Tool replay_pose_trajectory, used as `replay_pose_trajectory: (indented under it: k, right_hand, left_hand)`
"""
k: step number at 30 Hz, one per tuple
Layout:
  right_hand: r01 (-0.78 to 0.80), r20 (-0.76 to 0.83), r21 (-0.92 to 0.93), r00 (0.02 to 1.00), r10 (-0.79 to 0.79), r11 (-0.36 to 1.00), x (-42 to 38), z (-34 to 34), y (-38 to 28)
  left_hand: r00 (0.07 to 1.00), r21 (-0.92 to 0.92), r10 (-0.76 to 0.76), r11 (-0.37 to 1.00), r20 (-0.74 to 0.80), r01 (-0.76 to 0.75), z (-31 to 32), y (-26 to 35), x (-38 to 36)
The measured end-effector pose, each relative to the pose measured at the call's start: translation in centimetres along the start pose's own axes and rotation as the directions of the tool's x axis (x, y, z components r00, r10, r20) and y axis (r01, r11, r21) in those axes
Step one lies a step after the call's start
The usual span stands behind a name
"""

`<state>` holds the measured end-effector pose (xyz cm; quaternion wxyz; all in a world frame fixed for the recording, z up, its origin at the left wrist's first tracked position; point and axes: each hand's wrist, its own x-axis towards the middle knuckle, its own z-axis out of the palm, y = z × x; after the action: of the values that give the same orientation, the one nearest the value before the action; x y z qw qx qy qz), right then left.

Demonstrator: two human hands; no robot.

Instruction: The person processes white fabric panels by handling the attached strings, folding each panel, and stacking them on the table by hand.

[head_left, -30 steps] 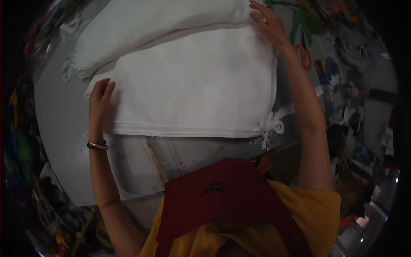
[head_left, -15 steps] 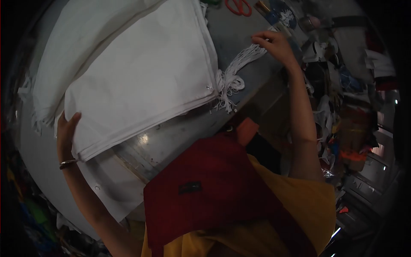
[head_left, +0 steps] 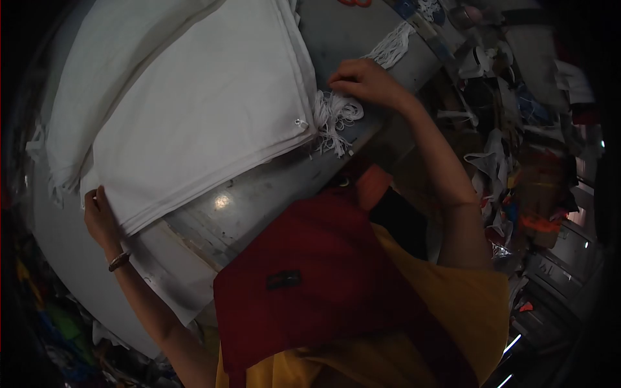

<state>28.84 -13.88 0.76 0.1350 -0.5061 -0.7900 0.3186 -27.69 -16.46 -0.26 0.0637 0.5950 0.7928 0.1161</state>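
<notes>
A stack of white fabric sheets (head_left: 200, 116) lies in front of me, with a metal eyelet (head_left: 298, 122) at its near right corner. At the stack's left edge, my left hand (head_left: 102, 220) has its fingers closed on the fabric. My right hand (head_left: 369, 83) is in a pinch just past the stack's right edge, over a bundle of white cords (head_left: 337, 115). Whatever lies between those fingertips is too small to make out. The far ends of the cords (head_left: 393, 46) fan out behind the hand, and its fingers hide their middle part.
Another folded white cloth (head_left: 107, 84) lies along the left of the grey table (head_left: 223, 223). Red scissor handles (head_left: 356, 2) show at the top edge. A white sheet (head_left: 171, 278) hangs near my left forearm. Clutter fills the floor (head_left: 504, 181) on the right.
My right hand has come left and nearer, from the cords' far ends to beside the stack. My left hand's thumb and fingers have drawn together at the fabric edge. The view has shifted slightly.
</notes>
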Motion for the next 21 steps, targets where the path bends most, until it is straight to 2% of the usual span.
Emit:
replay_pose_trajectory:
  k: [4,6,7,8,9,10,11,12,14,15,16,17,18,19,20,21]
  right_hand:
    - [0.001,0.074,-0.106,0.997,0.007,0.994,0.8,1.3,-0.7]
    - [0.224,0.062,-0.319,0.974,-0.216,0.921,0.8,1.6,-0.4]
    - [0.228,0.064,-0.322,0.974,-0.219,0.919,0.6,1.4,-0.3]
    - [0.195,0.028,-0.228,0.981,-0.194,0.954,0.3,1.1,-0.2]
    - [0.162,-0.007,-0.134,0.986,-0.164,0.978,0.2,0.8,-0.2]
    - [0.161,-0.007,-0.144,0.986,-0.164,0.976,0.1,0.2,-1.4]
    - [0.026,-0.042,-0.003,0.999,-0.026,1.000,-0.4,-0.6,-3.0]
    - [-0.104,-0.059,0.139,0.992,0.113,0.985,-0.9,-1.4,-4.6]
    - [-0.064,-0.070,0.163,0.995,0.076,0.985,-1.5,-1.5,-7.6]
    - [-0.021,-0.082,0.198,0.996,0.038,0.980,-1.6,-1.2,-8.6]
    - [-0.021,-0.085,0.193,0.996,0.038,0.981,-1.5,-0.7,-9.0]
    - [0.044,-0.119,0.135,0.993,-0.028,0.990,-1.5,0.1,-9.2]
    - [0.107,-0.146,0.074,0.985,-0.095,0.992,-1.5,0.5,-9.3]
    - [0.107,-0.146,0.071,0.985,-0.096,0.992,-1.6,0.3,-9.1]
    - [0.037,-0.172,0.034,0.985,-0.031,0.999,-1.8,-0.3,-8.6]
    - [-0.035,-0.200,-0.002,0.979,0.033,0.999,-2.0,-0.9,-8.0]
  left_hand:
    - [0.995,0.049,-0.034,0.998,-0.097,0.039,-0.6,-1.3,-0.9]
    - [0.991,0.037,-0.049,0.998,-0.125,0.054,-0.9,-2.4,-1.5]
    - [0.977,-0.037,0.031,0.999,-0.209,-0.040,-1.1,-2.8,-1.8]
    - [0.949,-0.103,0.105,0.985,-0.298,-0.141,-1.2,-3.2,-1.9]
    - [0.948,-0.109,0.104,0.984,-0.301,-0.143,-1.4,-2.9,-2.3]
    - [0.934,-0.203,0.109,0.961,-0.340,-0.186,-2.0,-1.9,-2.8]
    - [0.919,-0.294,0.108,0.927,-0.380,-0.231,-2.4,-0.6,-3.4]
    - [0.917,-0.305,0.104,0.924,-0.385,-0.232,-2.7,0.9,-3.6]
    - [0.952,-0.567,0.060,0.792,-0.299,-0.228,-3.4,4.3,-4.5]
    - [0.952,-0.572,0.060,0.787,-0.301,-0.230,-3.6,6.1,-4.8]
    - [0.944,-0.613,0.182,0.723,-0.275,-0.318,-3.7,8.2,-5.0]
    - [0.919,-0.652,0.303,0.648,-0.254,-0.394,-3.7,10.1,-5.1]
    - [0.879,-0.627,0.390,0.621,-0.273,-0.470,-3.6,11.9,-5.3]
    - [0.833,-0.601,0.473,0.587,-0.288,-0.542,-3.5,13.6,-5.5]
    - [0.767,-0.517,0.549,0.574,-0.332,-0.635,-3.6,15.2,-5.7]
    - [0.767,-0.520,0.548,0.573,-0.332,-0.634,-3.5,15.9,-5.9]
